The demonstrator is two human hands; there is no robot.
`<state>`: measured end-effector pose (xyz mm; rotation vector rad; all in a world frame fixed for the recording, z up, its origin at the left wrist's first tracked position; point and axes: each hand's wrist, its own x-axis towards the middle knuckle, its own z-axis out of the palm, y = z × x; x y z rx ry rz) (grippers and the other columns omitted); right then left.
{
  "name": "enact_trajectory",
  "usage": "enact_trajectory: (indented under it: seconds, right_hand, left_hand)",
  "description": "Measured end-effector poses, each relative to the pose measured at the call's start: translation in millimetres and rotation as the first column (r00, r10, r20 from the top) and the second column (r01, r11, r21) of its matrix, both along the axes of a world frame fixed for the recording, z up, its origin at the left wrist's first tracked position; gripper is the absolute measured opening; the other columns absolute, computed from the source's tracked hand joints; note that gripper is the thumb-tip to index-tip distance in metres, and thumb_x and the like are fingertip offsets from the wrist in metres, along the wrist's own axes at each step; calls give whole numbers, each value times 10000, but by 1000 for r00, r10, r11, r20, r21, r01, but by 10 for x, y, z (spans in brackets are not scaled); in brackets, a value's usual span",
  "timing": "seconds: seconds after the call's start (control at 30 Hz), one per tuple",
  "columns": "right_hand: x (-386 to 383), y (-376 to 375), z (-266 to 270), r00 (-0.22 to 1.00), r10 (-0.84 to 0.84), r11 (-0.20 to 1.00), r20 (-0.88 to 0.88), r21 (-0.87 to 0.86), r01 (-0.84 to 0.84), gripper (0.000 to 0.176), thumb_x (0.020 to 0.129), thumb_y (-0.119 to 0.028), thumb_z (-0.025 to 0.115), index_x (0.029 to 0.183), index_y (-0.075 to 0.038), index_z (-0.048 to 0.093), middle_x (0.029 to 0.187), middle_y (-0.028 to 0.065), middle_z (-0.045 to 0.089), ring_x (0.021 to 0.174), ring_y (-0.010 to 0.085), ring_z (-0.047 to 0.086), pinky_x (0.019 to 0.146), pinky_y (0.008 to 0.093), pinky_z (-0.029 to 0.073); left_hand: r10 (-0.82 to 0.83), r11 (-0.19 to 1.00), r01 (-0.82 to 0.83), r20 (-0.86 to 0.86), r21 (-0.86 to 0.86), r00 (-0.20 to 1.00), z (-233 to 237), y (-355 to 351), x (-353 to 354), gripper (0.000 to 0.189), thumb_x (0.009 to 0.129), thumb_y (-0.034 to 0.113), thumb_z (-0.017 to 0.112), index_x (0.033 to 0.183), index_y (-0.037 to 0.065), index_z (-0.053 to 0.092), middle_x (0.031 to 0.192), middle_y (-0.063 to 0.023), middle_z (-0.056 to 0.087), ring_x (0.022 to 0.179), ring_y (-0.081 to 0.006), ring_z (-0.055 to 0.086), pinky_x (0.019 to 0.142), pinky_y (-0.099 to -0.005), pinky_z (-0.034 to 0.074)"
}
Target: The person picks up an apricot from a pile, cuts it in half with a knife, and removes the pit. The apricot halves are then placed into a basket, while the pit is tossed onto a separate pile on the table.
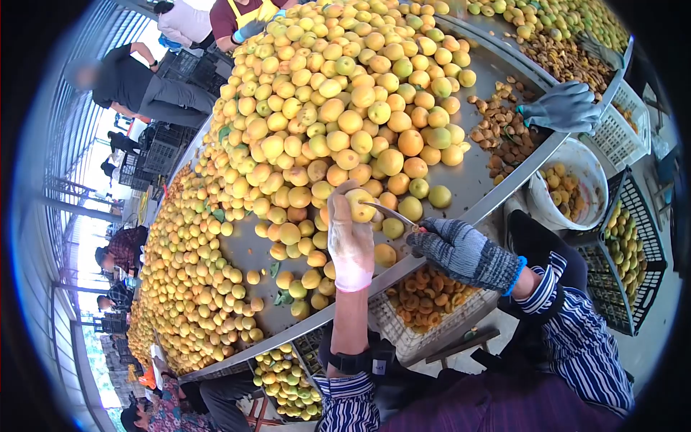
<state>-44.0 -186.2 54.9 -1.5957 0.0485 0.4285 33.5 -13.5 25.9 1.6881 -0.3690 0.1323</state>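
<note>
My left hand (pixel 350 241), in a pale thin glove, holds up a yellow apricot (pixel 356 202) above the near edge of the heap. Closed around the handle of a small knife (pixel 387 212) is my right hand (pixel 464 253), in a grey knitted glove with a blue cuff. The knife's curved blade points left, and its tip is at the apricot's surface. Around both hands lie loose apricots (pixel 410 209) on the metal table. Below the table edge, under my right hand, a light crate (pixel 403 340) holds halved orange apricots (pixel 425 297).
A large heap of apricots (pixel 317 108) covers the metal table (pixel 252 248), bounded by a raised rim (pixel 403 268). Brown pits (pixel 504 129) and grey gloves (pixel 563 108) lie at the right. Nearby stand a white bucket (pixel 536 198) and a black crate (pixel 651 248). Several people are around the table.
</note>
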Motion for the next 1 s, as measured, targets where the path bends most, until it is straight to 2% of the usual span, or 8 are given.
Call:
enact_trajectory:
  seconds: [0.17, 0.33, 0.4, 0.47, 0.53, 0.67, 0.83, 1.0]
  right_hand:
    - [26, 154, -186, 987, -5, 974, 160, -224, 41, 258, 928, -230, 537, 993, 13, 593, 735, 76, 609, 673, 119, 539, 656, 284, 464]
    - [45, 242, -315, 981, -26, 972, 192, -225, 70, 261, 918, -240, 548, 979, 10, 592, 719, 99, 600, 661, 133, 540, 653, 306, 464]
    - [57, 240, -320, 978, -34, 971, 206, -225, 81, 323, 915, -287, 518, 948, 31, 560, 797, 236, 599, 779, 382, 592, 693, 424, 466]
    - [79, 200, -298, 982, -42, 966, 184, -242, 87, 324, 916, -289, 517, 951, 30, 564, 801, 236, 601, 777, 375, 595, 692, 419, 467]
    - [90, 147, -274, 985, -46, 960, 166, -264, 89, 325, 917, -290, 516, 954, 29, 568, 804, 235, 604, 776, 367, 599, 691, 415, 468]
    - [93, 85, -268, 992, -54, 969, 114, -232, 79, 293, 923, -273, 515, 975, 5, 589, 758, 162, 609, 711, 259, 591, 672, 356, 474]
    - [76, 103, -452, 983, -73, 969, 171, -220, 110, 253, 922, -250, 526, 986, -16, 596, 729, 137, 611, 667, 223, 594, 659, 324, 474]
    - [71, 175, -590, 937, -51, 899, 344, -393, 194, 213, 905, -209, 532, 948, -1, 560, 763, 241, 585, 749, 385, 587, 635, 394, 464]
  left_hand:
    - [78, 994, -87, -128, -60, 989, -108, -130, -61, 434, 952, 423, 417, 1128, 29, 465, 929, -99, 532, 792, -204, 518, 683, -314, 426]
    - [-217, 718, -251, -552, -649, 805, -79, -205, -47, 459, 948, 458, 384, 1095, 33, 472, 919, -113, 546, 766, -219, 526, 653, -325, 449]
    - [-207, 744, -273, -598, -610, 774, -4, -235, -47, 471, 952, 465, 365, 1099, 31, 472, 927, -110, 552, 757, -203, 530, 642, -307, 450]
    - [-192, 768, -294, -641, -570, 743, 28, -202, -62, 483, 956, 471, 347, 1104, 28, 472, 935, -106, 558, 747, -188, 534, 631, -289, 450]
    - [-5, 996, -32, -416, -84, 909, -36, -78, -30, 552, 939, 547, 330, 1100, 52, 514, 876, -64, 579, 694, -127, 531, 565, -228, 411]
    - [16, 997, 21, -450, 77, 893, 2, -24, -10, 588, 879, 632, 405, 1065, 102, 580, 690, 36, 526, 578, -34, 447, 498, -174, 325]
    - [57, 991, -10, -349, 135, 935, -79, -135, -7, 562, 885, 620, 406, 953, 88, 572, 679, 35, 512, 537, -33, 435, 462, -169, 300]
    - [-36, 979, -122, -730, -161, 683, 86, -289, -59, 623, 879, 645, 375, 914, 56, 575, 628, 21, 490, 453, -57, 371, 397, -198, 253]
